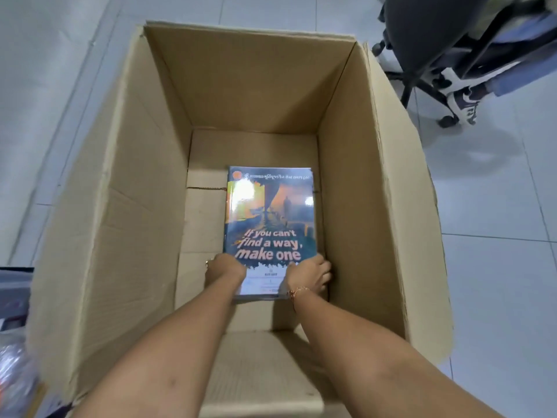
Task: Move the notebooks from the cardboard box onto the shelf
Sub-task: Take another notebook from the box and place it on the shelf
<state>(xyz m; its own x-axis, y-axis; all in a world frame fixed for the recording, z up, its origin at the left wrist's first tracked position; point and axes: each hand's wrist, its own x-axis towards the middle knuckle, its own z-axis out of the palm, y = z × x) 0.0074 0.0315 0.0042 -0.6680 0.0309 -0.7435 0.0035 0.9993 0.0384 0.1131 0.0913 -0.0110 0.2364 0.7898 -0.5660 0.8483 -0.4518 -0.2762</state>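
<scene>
Looking straight down into a large open cardboard box (126, 206) standing on a pale tiled floor (488, 206).

At the far left edge, low in the view, sits something dark and a crinkled clear plastic wrapper (15, 372); both are blurred and hard to identify.

Moving right, the box's tall brown walls fill most of the view. On its bottom, toward the right wall, lies a stack of notebooks (269, 212). The top cover is glossy, with an orange and blue picture and the words "If you can't find a way, make one". How many notebooks lie beneath cannot be told from above.

Two bare forearms reach down from the bottom of the view. The left hand (224, 268), wearing a ring, has its grip clamped on the near left corner of the stack, thumb on the cover. The right hand (310, 274), with a thin bracelet at the wrist, is clamped on the near right corner, fingers curled down along the edge beside the box wall.

At the upper right, outside the box, stands a black wheeled office chair (428, 40), and beside it a sneaker (462, 102) on the floor.
</scene>
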